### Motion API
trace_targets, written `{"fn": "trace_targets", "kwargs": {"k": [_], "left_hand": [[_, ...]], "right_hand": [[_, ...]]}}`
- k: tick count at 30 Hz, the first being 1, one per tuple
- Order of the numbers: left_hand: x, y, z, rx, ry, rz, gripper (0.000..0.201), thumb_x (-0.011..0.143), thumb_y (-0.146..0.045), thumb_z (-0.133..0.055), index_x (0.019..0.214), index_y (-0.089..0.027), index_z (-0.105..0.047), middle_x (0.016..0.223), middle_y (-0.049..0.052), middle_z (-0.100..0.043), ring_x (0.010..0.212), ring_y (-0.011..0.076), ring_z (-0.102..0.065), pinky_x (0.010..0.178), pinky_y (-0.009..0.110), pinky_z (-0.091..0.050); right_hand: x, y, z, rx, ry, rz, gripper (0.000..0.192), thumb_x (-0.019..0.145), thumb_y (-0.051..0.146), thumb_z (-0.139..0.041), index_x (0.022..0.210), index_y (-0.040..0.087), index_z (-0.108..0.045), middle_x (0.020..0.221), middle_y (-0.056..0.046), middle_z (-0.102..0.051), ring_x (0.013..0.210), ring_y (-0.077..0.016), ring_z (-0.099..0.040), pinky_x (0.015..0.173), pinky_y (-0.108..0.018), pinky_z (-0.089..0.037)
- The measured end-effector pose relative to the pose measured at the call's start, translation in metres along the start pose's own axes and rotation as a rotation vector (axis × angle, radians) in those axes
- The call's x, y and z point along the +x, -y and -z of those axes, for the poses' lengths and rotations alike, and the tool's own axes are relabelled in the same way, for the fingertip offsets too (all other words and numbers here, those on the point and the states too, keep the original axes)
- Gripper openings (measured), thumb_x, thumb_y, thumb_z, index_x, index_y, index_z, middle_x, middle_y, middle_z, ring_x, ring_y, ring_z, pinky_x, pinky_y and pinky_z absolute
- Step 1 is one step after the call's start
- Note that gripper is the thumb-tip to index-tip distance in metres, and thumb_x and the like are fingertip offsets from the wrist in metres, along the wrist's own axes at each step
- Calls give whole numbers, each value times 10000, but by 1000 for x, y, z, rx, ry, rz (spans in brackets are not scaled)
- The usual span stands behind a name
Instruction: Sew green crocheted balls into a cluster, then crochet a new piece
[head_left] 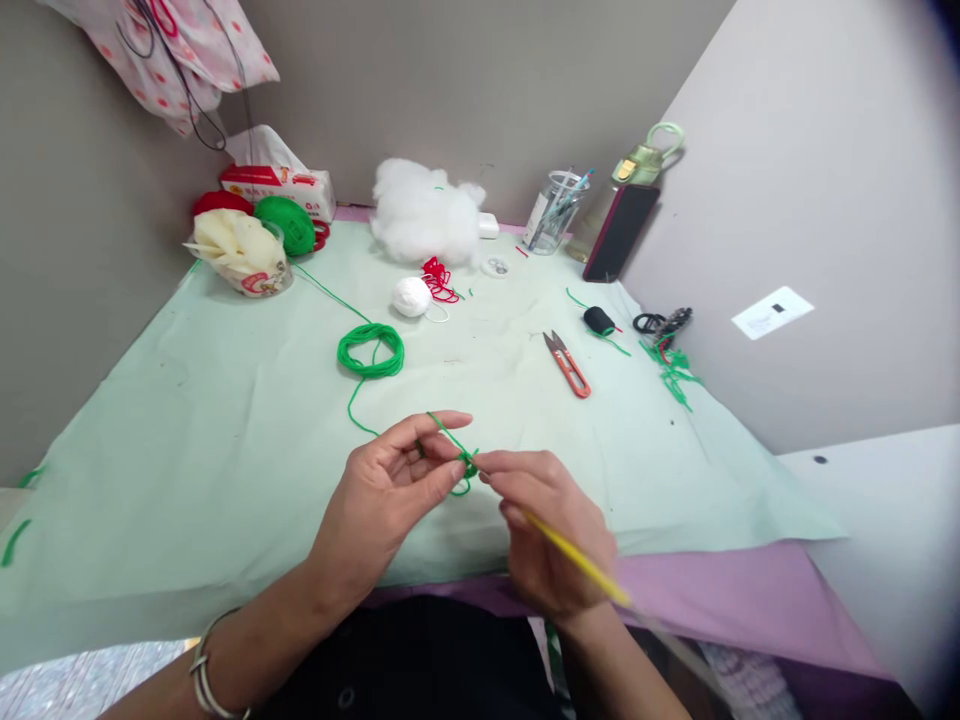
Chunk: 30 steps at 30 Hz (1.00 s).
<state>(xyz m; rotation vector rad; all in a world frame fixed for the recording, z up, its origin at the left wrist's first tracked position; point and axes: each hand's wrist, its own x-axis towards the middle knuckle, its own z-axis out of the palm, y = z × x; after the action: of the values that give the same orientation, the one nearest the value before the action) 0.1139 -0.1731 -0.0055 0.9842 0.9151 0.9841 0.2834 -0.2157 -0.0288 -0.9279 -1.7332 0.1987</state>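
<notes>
My left hand (397, 480) pinches a small piece of green crochet (469, 466) between thumb and fingers, the index finger stretched out with green yarn over it. My right hand (551, 520) grips a crochet hook (577, 555) with a yellow handle, its tip at the green piece. The hook's tip is mostly hidden by fingers and yarn. From my left hand the yarn runs back to a loose coil of green yarn (370, 350) on the table, and on toward a green yarn ball (285, 225).
Orange thread snips (568, 365) lie beyond my hands. Farther back are a white yarn ball (412, 297), red yarn (438, 280), white stuffing (427, 212), a jar of tools (553, 215), a phone (621, 233) and a tissue box (277, 186). Walls bound the table's back and sides.
</notes>
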Motion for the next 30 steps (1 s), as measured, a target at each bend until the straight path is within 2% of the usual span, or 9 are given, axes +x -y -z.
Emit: {"fn": "trace_targets", "kwargs": {"k": [4,7,9,11,13,17,24,27,30], "left_hand": [[0,0,0,-14,18,18,323,818,-314,-843,1123,-235,-775,792,-17,-625,743,118,-592,728,221,-514],[-1,2,0,-137,71,73,394,809,-309,-853,1183,-236,-754,791,-21,-619,748,103,-584,742,200,-511],[0,1,0,-258,131,181,457,804,-313,-854,1235,-221,-732,759,-32,-580,639,68,-508,646,177,-486],[2,-1,1,-342,172,283,482,807,-308,-846,1260,-200,-720,710,-57,-507,523,27,-348,504,146,-385],[3,-4,1,-348,163,298,464,811,-283,-840,1252,-195,-723,732,-63,-486,486,3,-235,427,137,-264],[1,-6,-1,-218,117,187,477,810,-270,-842,1269,-244,-714,869,-32,-552,489,-8,-262,393,146,-183],[0,1,-6,-136,115,109,435,845,-305,-821,1264,-264,-711,958,-3,-615,520,10,-335,390,134,-249],[0,1,-7,-184,130,132,481,841,-286,-825,1301,-261,-688,915,-12,-624,495,5,-296,377,130,-235],[1,-1,-6,-255,177,197,531,852,-266,-811,1357,-249,-650,885,-16,-619,473,-11,-256,383,123,-213]], "right_hand": [[-3,1,-3,-198,35,170,472,934,62,-599,1375,230,-605,1156,-140,-758,1004,-241,-736,718,-361,-654],[-1,2,-7,-350,34,191,439,896,57,-675,1307,211,-666,1135,-137,-750,1028,-243,-728,767,-351,-651],[0,3,-8,-390,18,183,402,883,65,-706,1250,227,-707,1149,-115,-732,1050,-243,-718,793,-348,-643],[2,3,-8,-271,-20,112,342,926,82,-655,1220,244,-717,1123,-83,-726,1012,-220,-715,777,-339,-632],[4,4,-8,-39,-116,-33,289,984,96,-559,1181,237,-717,1024,-62,-729,902,-189,-706,736,-336,-610],[9,4,-12,359,-250,-324,235,1030,150,-510,1053,227,-731,884,-40,-700,740,-155,-647,672,-324,-557],[9,2,-17,432,-214,-351,226,1012,154,-572,1075,247,-769,958,-38,-709,865,-150,-648,737,-292,-551],[8,2,-16,389,-199,-323,211,999,167,-603,1077,245,-782,944,-40,-695,894,-156,-650,753,-291,-552],[6,0,-15,507,-206,-371,209,1008,187,-596,1081,245,-782,970,-43,-694,807,-138,-659,689,-280,-556]]}}
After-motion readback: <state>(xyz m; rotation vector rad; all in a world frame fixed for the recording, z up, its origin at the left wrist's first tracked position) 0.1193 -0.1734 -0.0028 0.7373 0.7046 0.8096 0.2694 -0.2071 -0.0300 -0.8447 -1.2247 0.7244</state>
